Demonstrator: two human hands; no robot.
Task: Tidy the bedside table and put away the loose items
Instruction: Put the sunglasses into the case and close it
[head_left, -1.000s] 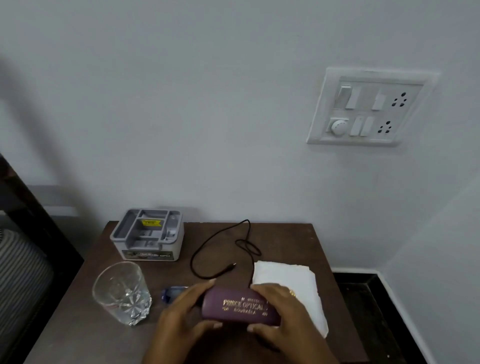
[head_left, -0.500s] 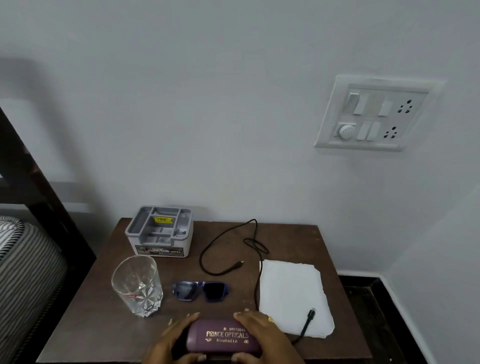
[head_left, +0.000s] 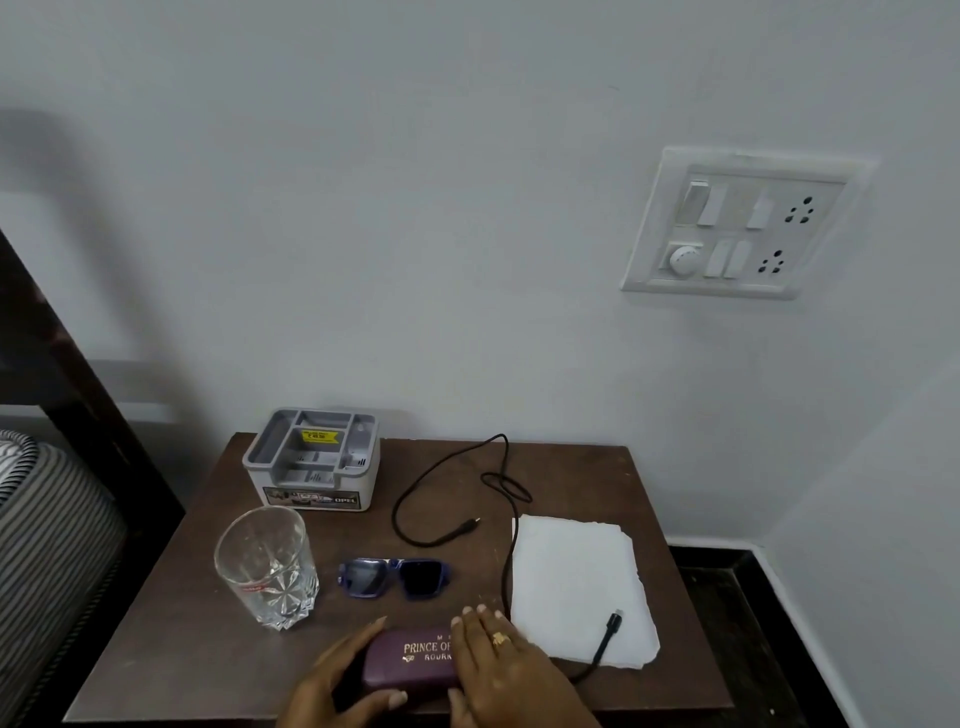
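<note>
Maroon glasses case (head_left: 410, 662) is being gripped at both ends, lying right of the glass (head_left: 266, 566).
Gold lettering is showing "PRINCE O" and "ROURK"; the left hand (head_left: 332, 686) and right hand (head_left: 504, 670) are curling close-set fingers and thumbs round it.

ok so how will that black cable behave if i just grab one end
Probably floppy: the black cable lies in loose loops. It looks thin, so likely light. One plug rests on the white napkin, which may drag along.
</note>
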